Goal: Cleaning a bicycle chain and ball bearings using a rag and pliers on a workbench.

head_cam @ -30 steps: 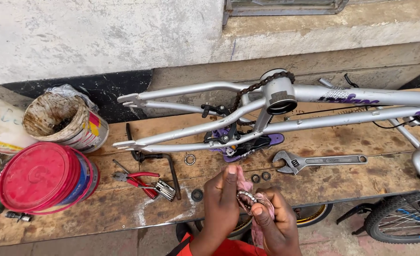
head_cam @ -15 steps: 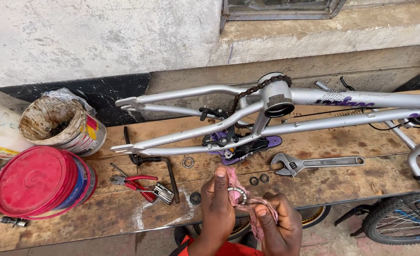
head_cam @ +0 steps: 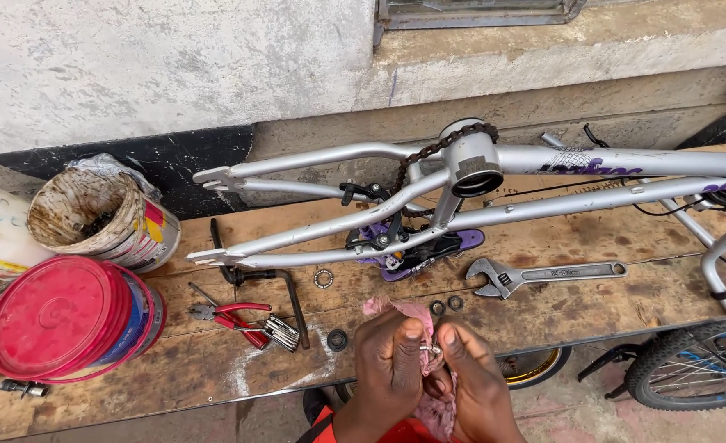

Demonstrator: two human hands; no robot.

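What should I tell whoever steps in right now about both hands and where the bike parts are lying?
Left hand and right hand: both closed on a pink rag and pinching a small metal part between the fingertips.
On the wooden bench: silver bike frame lying on its side, chain draped over its bottom bracket shell; adjustable wrench, red-handled pliers, bearing ring, two small washers.
Done: the frame is stripped of wheels.
Left: small part is in the rag; loose parts are not fitted.

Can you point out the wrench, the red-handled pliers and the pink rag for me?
wrench (head_cam: 543,273): head view, middle of its handle.
red-handled pliers (head_cam: 236,316): head view, on the red grips.
pink rag (head_cam: 396,309): head view, fold above the fingers.
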